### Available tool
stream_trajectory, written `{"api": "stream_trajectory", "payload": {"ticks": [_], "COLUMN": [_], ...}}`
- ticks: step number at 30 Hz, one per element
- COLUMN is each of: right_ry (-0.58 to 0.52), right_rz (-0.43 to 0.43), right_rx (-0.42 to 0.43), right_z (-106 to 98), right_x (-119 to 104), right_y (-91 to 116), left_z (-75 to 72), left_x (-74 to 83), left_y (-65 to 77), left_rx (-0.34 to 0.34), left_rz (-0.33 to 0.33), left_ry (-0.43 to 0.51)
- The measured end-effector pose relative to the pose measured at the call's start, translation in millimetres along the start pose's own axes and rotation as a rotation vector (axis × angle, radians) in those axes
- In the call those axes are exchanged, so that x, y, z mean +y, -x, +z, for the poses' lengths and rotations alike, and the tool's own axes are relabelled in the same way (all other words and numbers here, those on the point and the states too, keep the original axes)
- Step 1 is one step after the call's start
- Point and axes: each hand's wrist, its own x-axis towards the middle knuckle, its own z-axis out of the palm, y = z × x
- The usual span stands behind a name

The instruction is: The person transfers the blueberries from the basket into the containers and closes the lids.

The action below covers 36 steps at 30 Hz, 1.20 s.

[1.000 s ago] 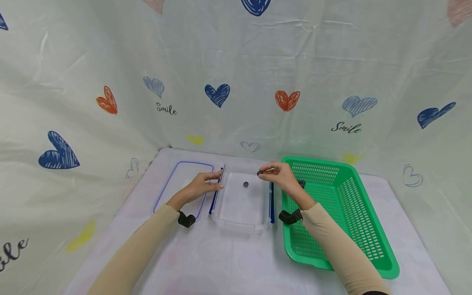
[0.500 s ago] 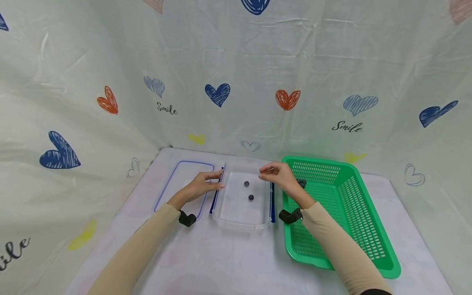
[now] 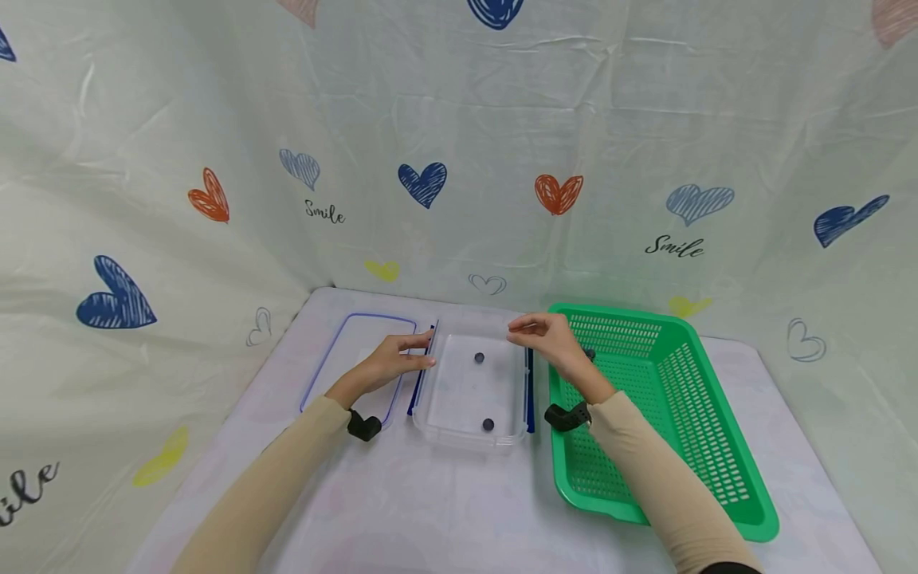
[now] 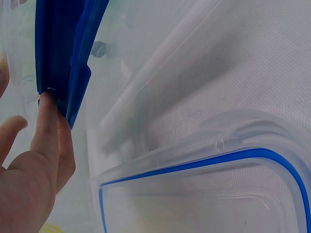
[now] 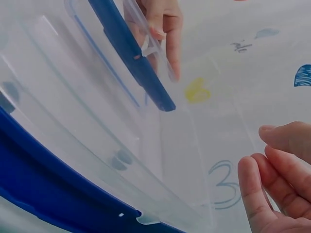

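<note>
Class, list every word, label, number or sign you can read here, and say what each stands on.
"Smile": patterned sheet, below the left light-blue heart.
"Smile": same sheet, below the right light-blue heart.
"ile": same sheet, far left, beginning cut off.
Too blurred: small dark writing, right wrist view.
Box, lid, basket: none readable.

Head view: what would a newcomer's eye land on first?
Probably the bright green basket on the right, the boldest block of colour on the pale table. Next, two small dark round pieces in the clear container at the middle: one toward the far end, one toward the near end. Then the backdrop printed with hearts, filling the space behind and above the table.
</note>
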Motion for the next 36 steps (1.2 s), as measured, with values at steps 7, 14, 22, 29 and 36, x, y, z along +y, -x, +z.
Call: {"api": "stream_trajectory", "payload": {"ticks": [7, 14, 22, 29, 36], "right_ry": [-0.032, -0.029, -0.072, -0.055, -0.037], "right_rz": [0.003, 0.021, 0.014, 0.008, 0.029], "right_rx": [0.038, 0.071, 0.118, 0.153, 0.183], "right_z": [-6, -13, -27, -40, -52], "right_x": [-2, -3, -1, 4, 9], "right_y": [0, 0, 2, 3, 8], "left_z": [-0.2, -0.9, -0.9, -1.0, -0.6], "left_x": [0.2, -1.9, -0.6, -3.1, -3.2], "left_y": [-2.0, -2.7, -2.5, -3.7, -3.2], "left_rx": [0.008, 0.008, -0.001, -0.003, 0.006], "left_rz": [-0.011, -0.018, -0.012, -0.013, -0.017], "left_ry": [-0.023, -0.006, 0.003, 0.012, 0.003]}}
